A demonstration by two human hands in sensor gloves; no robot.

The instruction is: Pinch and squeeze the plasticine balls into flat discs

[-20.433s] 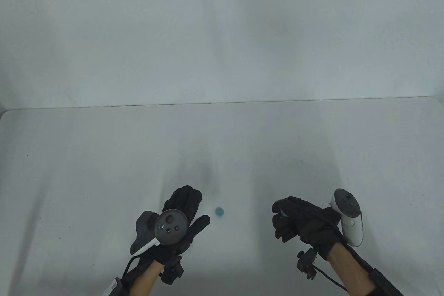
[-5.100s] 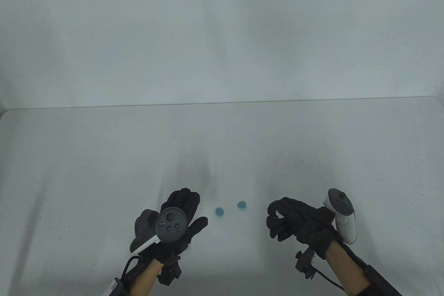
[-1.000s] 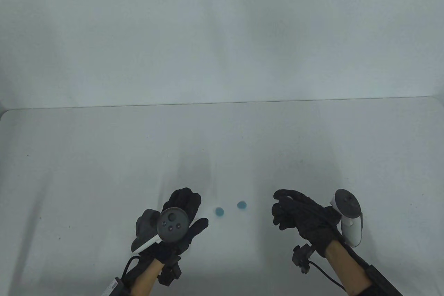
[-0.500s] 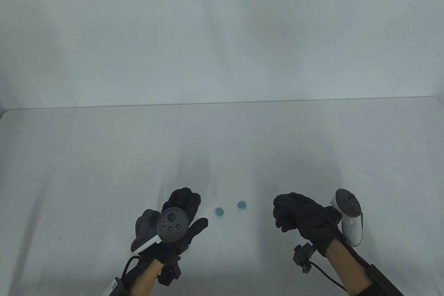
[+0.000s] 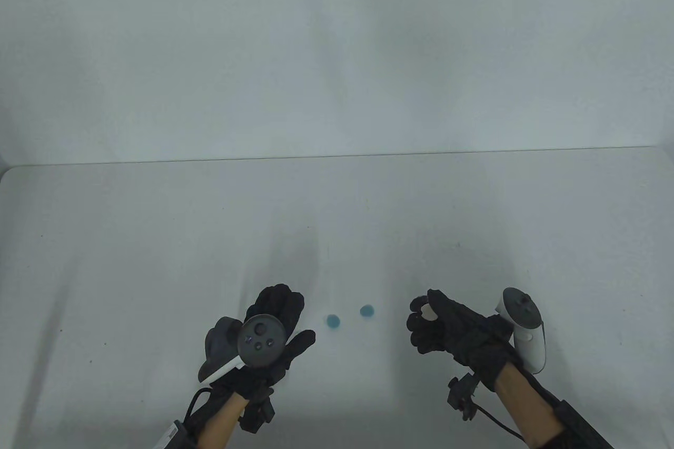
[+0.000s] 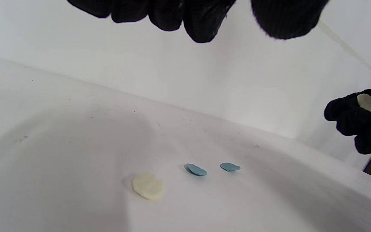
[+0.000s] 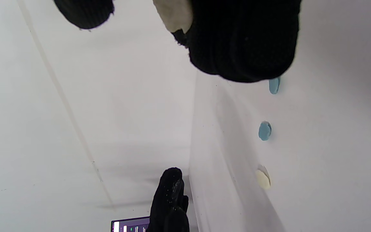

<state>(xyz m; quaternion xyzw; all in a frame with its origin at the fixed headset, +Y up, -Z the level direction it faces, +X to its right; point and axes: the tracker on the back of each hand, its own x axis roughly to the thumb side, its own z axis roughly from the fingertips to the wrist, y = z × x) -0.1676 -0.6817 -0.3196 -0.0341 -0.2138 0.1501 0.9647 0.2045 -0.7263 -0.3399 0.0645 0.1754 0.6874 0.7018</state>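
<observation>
Now exposed in right hand point(image 5: 447, 325) — pale disc point(image 5: 427, 312), pinched; left hand point(image 5: 274, 333) spread, holding nothing — blue discs point(image 5: 333, 320) between.

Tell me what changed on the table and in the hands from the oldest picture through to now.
A second blue disc has come to lie on the table, right of the first blue disc. The right hand now pinches a pale plasticine piece, hidden half a second ago and now showing between its fingertips. The left hand has stayed in place, open, holding nothing, and the first blue disc has not moved.
</observation>
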